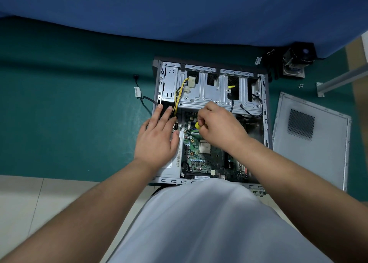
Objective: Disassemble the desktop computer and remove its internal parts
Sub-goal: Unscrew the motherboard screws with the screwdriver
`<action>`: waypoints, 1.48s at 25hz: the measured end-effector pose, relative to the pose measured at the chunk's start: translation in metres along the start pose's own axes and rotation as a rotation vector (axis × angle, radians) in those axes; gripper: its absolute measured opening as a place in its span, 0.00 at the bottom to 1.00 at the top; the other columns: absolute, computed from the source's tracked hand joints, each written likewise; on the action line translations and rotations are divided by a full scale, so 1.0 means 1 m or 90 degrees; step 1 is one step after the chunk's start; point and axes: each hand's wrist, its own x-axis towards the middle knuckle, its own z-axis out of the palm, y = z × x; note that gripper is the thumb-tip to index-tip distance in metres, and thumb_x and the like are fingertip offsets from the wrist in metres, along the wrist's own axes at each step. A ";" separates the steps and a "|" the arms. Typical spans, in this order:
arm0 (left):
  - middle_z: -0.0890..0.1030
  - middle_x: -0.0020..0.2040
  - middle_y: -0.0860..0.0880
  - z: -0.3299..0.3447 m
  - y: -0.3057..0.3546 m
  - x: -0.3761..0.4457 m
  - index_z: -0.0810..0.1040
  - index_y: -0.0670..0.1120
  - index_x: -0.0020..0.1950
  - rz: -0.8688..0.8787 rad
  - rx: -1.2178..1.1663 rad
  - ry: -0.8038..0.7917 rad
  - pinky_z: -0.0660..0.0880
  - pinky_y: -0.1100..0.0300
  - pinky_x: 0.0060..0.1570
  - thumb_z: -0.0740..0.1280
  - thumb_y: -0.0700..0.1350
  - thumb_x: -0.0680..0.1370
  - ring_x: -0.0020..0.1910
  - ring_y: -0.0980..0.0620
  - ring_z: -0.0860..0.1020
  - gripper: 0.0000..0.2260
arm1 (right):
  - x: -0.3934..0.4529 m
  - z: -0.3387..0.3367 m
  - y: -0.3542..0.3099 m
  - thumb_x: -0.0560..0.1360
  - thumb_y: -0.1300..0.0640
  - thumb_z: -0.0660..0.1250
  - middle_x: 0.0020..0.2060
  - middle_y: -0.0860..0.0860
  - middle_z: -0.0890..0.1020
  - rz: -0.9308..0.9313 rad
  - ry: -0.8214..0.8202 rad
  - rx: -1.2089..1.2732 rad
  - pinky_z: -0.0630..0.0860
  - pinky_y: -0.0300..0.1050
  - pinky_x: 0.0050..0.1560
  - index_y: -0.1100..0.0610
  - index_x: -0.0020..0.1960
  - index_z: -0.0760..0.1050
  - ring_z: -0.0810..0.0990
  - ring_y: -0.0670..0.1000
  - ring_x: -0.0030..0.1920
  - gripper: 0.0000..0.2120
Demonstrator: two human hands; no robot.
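An open desktop case (pixel 265 111) lies on its side on a green table. Inside are the green motherboard (pixel 207 159) with a bare CPU (pixel 205 146), a silver drive cage (pixel 211 95) and a bundle of yellow and black power cables (pixel 179 95). My left hand (pixel 157 137) lies flat with fingers spread on the grey power supply (pixel 173 171) at the case's left side, touching the cables. My right hand (pixel 219 125) is closed around a yellow-handled screwdriver (pixel 197 125) held over the upper part of the motherboard; its tip is hidden.
The removed side panel (pixel 310 139) lies right of the case. A cooler with fan (pixel 296 63) sits at the back right, near small screws (pixel 301 85) and a metal bracket (pixel 338 79). A loose black cable (pixel 139 95) trails left of the case. A blue partition stands behind.
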 end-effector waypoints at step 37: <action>0.86 0.53 0.38 -0.027 0.106 0.054 0.78 0.35 0.64 -0.672 -1.227 -0.172 0.84 0.61 0.46 0.65 0.35 0.83 0.49 0.49 0.86 0.11 | -0.110 -0.047 0.082 0.71 0.62 0.73 0.47 0.53 0.85 0.356 0.298 0.682 0.83 0.47 0.44 0.50 0.47 0.81 0.86 0.52 0.40 0.09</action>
